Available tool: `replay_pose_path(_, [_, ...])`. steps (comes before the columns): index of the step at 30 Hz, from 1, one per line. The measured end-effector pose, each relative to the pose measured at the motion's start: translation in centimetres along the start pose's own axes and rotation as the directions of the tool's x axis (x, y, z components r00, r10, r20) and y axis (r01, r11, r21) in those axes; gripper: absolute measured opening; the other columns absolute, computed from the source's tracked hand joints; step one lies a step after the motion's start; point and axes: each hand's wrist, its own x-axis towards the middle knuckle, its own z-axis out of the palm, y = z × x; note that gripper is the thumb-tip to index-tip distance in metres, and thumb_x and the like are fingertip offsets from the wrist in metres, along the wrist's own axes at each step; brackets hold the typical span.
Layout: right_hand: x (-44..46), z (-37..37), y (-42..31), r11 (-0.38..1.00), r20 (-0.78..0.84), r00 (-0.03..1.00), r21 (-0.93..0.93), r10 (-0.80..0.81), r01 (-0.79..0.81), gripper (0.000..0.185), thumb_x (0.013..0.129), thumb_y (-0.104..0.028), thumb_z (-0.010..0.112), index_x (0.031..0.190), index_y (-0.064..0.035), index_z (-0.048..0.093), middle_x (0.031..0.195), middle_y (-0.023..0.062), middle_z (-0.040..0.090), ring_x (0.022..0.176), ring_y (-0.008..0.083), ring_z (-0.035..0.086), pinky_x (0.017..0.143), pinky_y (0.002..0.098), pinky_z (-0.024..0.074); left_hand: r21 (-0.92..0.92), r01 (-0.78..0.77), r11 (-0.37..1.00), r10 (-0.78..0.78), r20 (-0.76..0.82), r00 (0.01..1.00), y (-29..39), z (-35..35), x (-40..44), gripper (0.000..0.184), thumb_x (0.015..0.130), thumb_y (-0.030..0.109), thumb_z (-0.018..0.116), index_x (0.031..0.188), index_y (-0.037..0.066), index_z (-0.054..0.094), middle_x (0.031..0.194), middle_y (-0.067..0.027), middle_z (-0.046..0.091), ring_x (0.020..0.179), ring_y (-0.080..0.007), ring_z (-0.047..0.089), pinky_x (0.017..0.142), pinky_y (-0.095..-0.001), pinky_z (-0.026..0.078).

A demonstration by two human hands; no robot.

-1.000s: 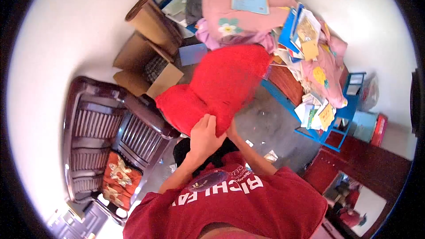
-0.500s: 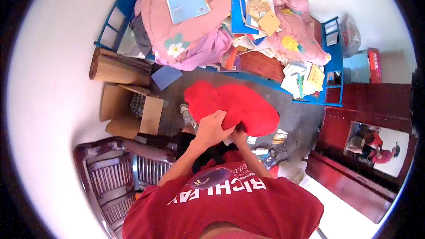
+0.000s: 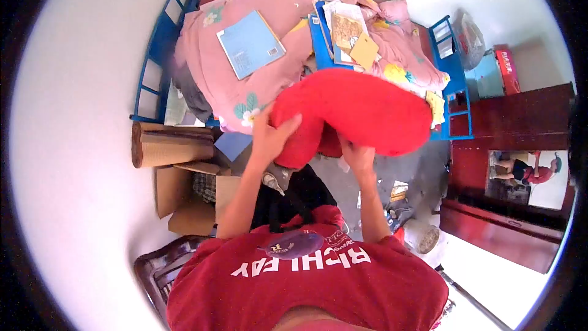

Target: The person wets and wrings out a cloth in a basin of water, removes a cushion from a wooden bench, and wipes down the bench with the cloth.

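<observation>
A large red plush cushion (image 3: 367,107), curved like a bent roll, is held out in front of me above the floor and partly covers the near side of the bed. My left hand (image 3: 272,135) grips its left end, with the thumb lying on the red fabric. At the underside, near the middle of the curve, my right hand (image 3: 358,154) is closed on the fabric, and its fingertips are hidden. Behind the cushion, a blue book (image 3: 251,44) and several other books (image 3: 350,34) lie on the pink flowered bedding (image 3: 202,43).
A blue metal bed frame (image 3: 147,95) spans the back. At the left are a rolled mat (image 3: 174,146), an open cardboard box (image 3: 184,211) and a dark wooden chair (image 3: 162,270). A dark red cabinet with a mirror (image 3: 530,178) is at the right.
The red cushion has been raised and moved away from my body, toward the bed. My hands, close together before, are now apart, with the left on its end and the right beneath it.
</observation>
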Motion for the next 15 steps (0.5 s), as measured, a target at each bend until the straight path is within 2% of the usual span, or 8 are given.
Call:
replay_pose_path(2, [5.3, 0.3, -0.9, 0.991, 0.047, 0.996, -0.106, -0.074, 0.079, 0.023, 0.078, -0.017, 0.071, 0.097, -0.0038, 0.067, 0.088, 0.0164, 0.067, 0.08, 0.0369, 0.064, 0.069, 0.0435, 0.0495, -0.016, -0.093, 0.996, 0.091, -0.066, 0.994, -0.2, -1.8, 4.2, 0.037, 0.082, 0.012, 0.072, 0.114, -0.004, 0.061, 0.103, -0.0067, 0.066, 0.09, -0.014, 0.062, 0.082, -0.0296, 0.05])
replay_pose_path(4, [11.1, 0.3, -3.3, 0.99, 0.036, 0.992, -0.07, -0.122, 0.124, 0.024, 0.078, -0.018, 0.071, 0.097, -0.0041, 0.067, 0.085, 0.017, 0.067, 0.077, 0.0375, 0.064, 0.067, 0.044, 0.0498, -0.117, -0.03, 0.993, 0.007, -0.19, 0.982, 0.9, -3.2, 7.3, 0.038, 0.083, 0.017, 0.072, 0.113, -0.003, 0.062, 0.103, -0.0076, 0.066, 0.09, -0.0142, 0.062, 0.08, -0.0285, 0.05])
replay_pose_path(6, [15.0, 1.8, -4.0, 0.987, 0.001, 0.988, -0.034, -0.156, 0.156, 0.024, 0.078, -0.02, 0.071, 0.097, -0.0044, 0.067, 0.082, 0.0175, 0.067, 0.075, 0.0381, 0.064, 0.065, 0.0446, 0.0501, -0.058, -0.056, 0.997, 0.037, -0.292, 0.956, 2.0, -4.9, 10.1, 0.038, 0.083, 0.022, 0.073, 0.111, -0.002, 0.063, 0.1, -0.0077, 0.067, 0.087, -0.0143, 0.063, 0.077, -0.0279, 0.05])
replay_pose_path(8, [18.3, 3.4, -3.7, 0.996, 0.2, 0.978, -0.043, -0.066, 0.077, 0.027, 0.079, -0.023, 0.07, 0.098, -0.0043, 0.067, 0.078, 0.0187, 0.067, 0.073, 0.0398, 0.064, 0.065, 0.047, 0.0504, -0.037, -0.015, 0.999, -0.002, -0.416, 0.91, 1.8, -6.8, 12.7, 0.038, 0.083, 0.024, 0.073, 0.108, -0.002, 0.064, 0.098, -0.008, 0.067, 0.084, -0.0146, 0.063, 0.076, -0.0276, 0.05])
replay_pose_path(9, [19.6, 4.6, -3.6, 0.997, 0.265, 0.963, -0.055, -0.042, 0.058, 0.036, 0.081, -0.028, 0.068, 0.108, -0.0049, 0.064, 0.077, 0.0189, 0.067, 0.071, 0.0416, 0.064, 0.064, 0.0472, 0.051, -0.058, -0.007, 0.998, -0.017, -0.411, 0.912, 2.1, -7.7, 13.7, 0.038, 0.083, 0.025, 0.073, 0.107, -0.003, 0.064, 0.098, -0.0083, 0.067, 0.084, -0.0147, 0.064, 0.075, -0.0274, 0.05])
replay_pose_path(12, [21.8, 8.0, -3.8, 1.0, 0.364, 0.931, 0.022, 0.009, -0.018, 0.048, 0.083, -0.034, 0.066, 0.121, -0.0056, 0.057, 0.084, 0.0218, 0.067, 0.078, 0.0412, 0.064, 0.068, 0.0475, 0.0504, -0.052, 0.031, 0.998, -0.052, -0.452, 0.891, 0.4, -10.3, 16.3, 0.039, 0.084, 0.027, 0.072, 0.105, -0.005, 0.065, 0.097, -0.0093, 0.067, 0.083, -0.015, 0.064, 0.074, -0.0273, 0.051])
replay_pose_path(13, [21.5, 10.2, -2.4, 0.997, 0.404, 0.912, 0.014, 0.067, -0.079, 0.062, 0.083, -0.04, 0.066, 0.132, -0.0069, 0.048, 0.097, 0.0253, 0.066, 0.091, 0.0415, 0.064, 0.077, 0.0471, 0.0504, 0.035, 0.109, 0.993, -0.082, -0.445, 0.892, -0.8, -11.7, 17.1, 0.041, 0.083, 0.028, 0.072, 0.105, -0.006, 0.065, 0.097, -0.0094, 0.068, 0.084, -0.0156, 0.064, 0.074, -0.028, 0.051])
replay_pose_path(15, [18.6, 15.5, 1.9, 0.975, 0.452, 0.883, 0.101, 0.13, -0.195, 0.067, 0.083, -0.042, 0.066, 0.136, -0.0077, 0.044, 0.104, 0.0259, 0.064, 0.097, 0.0419, 0.062, 0.082, 0.0465, 0.0496, 0.311, 0.233, 0.921, -0.069, -0.459, 0.886, -4.8, -14.6, 18.4, 0.048, 0.081, 0.033, 0.073, 0.103, -0.009, 0.065, 0.096, -0.0146, 0.069, 0.087, -0.0213, 0.065, 0.075, -0.0329, 0.051])
